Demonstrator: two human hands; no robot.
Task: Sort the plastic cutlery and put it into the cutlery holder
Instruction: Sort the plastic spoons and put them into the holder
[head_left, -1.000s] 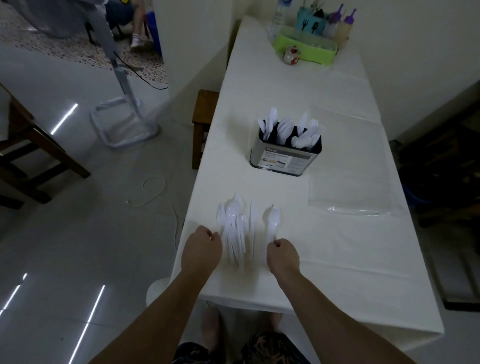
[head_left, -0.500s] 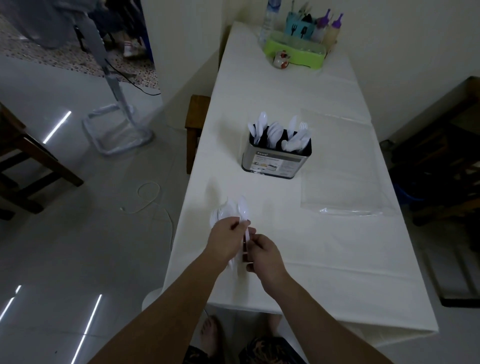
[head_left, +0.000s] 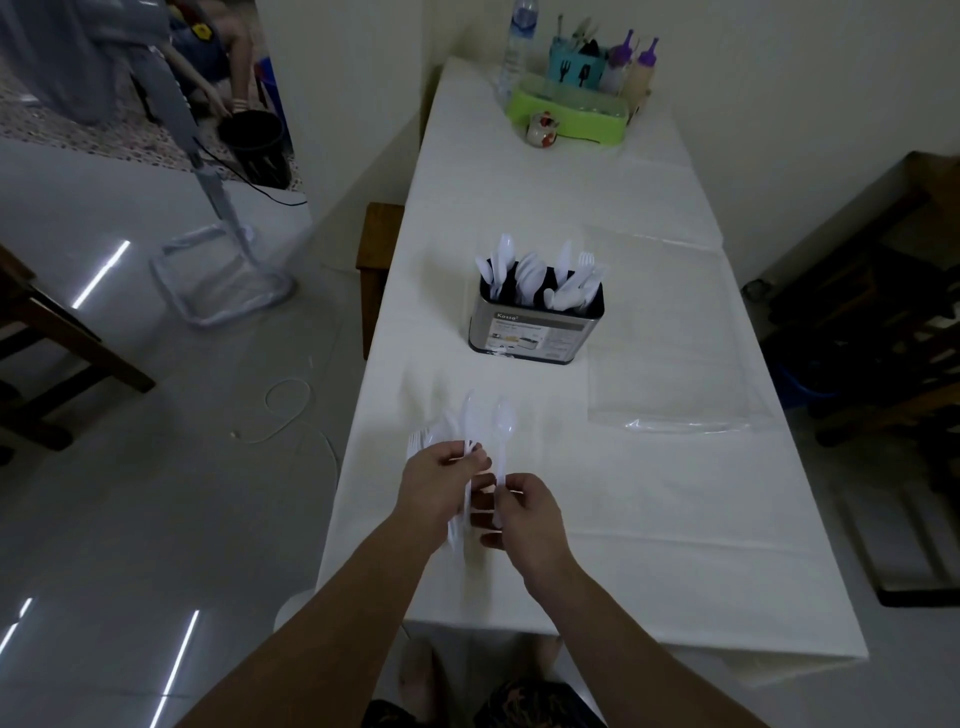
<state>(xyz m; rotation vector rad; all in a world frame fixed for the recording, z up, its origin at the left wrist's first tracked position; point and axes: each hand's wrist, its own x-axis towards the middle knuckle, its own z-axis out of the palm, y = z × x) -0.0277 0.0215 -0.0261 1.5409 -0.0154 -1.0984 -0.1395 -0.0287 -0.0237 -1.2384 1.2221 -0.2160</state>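
Pinching the handle of a single white plastic spoon (head_left: 503, 441) between curled fingertips (head_left: 506, 488), the right hand (head_left: 527, 512) holds it upright, bowl pointing away, above the near end of the table (head_left: 649, 519). Just beside it, the left hand (head_left: 439, 486) grips a bundle of white plastic cutlery (head_left: 457, 431), its fingers wrapped round the handles; fork tines show at the left edge of the fan, though motion blur makes the rest of the pieces hard to tell apart. The two hands are close together, and the spoon stands just right of the bundle.

Farther along the white tablecloth, near the middle of the table, stands the metal cutlery holder (head_left: 535, 332), already bristling with white spoons, forks and what appear to be knives, handles down. To its right lies a clear plastic bag (head_left: 670, 374), flat on the cloth. At the far end sit a green tray (head_left: 571, 117), a water bottle (head_left: 517, 47) and two purple-capped squeeze bottles (head_left: 631, 67). A wooden stool (head_left: 379, 249) stands against the table's left side.
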